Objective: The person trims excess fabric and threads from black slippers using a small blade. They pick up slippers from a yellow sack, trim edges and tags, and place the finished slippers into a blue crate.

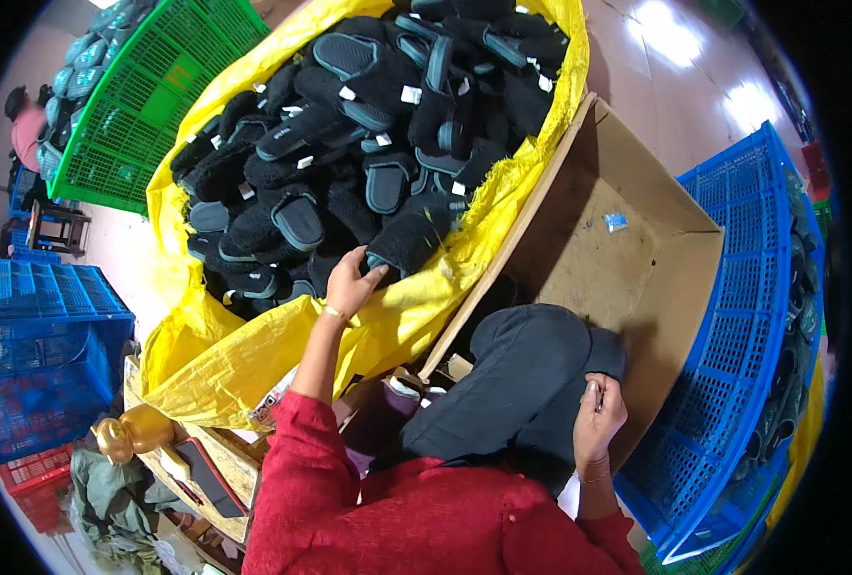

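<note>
A large yellow sack point(564, 125) stands in front of me, filled with black fuzzy slippers point(345, 57) with grey soles, several with small white tags. My left hand point(351, 285) reaches over the sack's near edge and grips the near end of a black slipper point(409, 240) between thumb and fingers. That slipper lies tilted on the pile, beside the sack's folded rim. My right hand point(599, 418) is held above my dark trousers point(517, 369), near the knee. Its fingers are closed in a pinch on something small and dark, too little of which shows to name.
To the right of the sack is an open cardboard box point(637, 278) with a small blue-and-white packet point(616, 221) inside. Blue crates point(723, 316) stand beyond it. A green crate point(162, 96) is far left, a blue crate point(43, 364) left. A gold figurine point(134, 433) sits on a wooden bench point(220, 460).
</note>
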A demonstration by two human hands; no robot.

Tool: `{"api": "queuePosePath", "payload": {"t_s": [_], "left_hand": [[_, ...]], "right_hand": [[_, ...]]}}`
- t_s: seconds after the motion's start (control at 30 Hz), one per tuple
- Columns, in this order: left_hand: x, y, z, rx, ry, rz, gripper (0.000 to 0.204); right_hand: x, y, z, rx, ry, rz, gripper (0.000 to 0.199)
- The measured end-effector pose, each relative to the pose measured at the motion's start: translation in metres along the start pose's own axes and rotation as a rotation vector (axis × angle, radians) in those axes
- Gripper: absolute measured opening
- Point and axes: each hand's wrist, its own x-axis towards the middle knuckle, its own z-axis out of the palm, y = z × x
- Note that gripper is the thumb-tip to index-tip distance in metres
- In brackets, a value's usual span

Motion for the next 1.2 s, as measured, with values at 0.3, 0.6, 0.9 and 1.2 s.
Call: {"api": "queuePosePath", "payload": {"t_s": [0.3,0.6,0.9,1.2], "left_hand": [[-0.058,0.17,-0.098,0.808,0.247,0.412,0.042],[-0.134,0.24,-0.111,-0.192,-0.425,0.346,0.043],[-0.183,0.251,-0.01,-0.24,-0.807,0.419,0.063],[-0.176,0.289,0.049,-0.03,-0.67,0.905,0.035]], "right_hand": [[0.01,-0.011,-0.036,0.501,-0.037,0.219,0.02],[0.005,-0.049,-0.077,0.803,-0.154,0.174,0.039],[-0.066,0.0,-0.096,1.044,-0.431,0.513,0.049],[-0.092,0.019,-0.088,1.024,-0.41,0.4,0.043]]}}
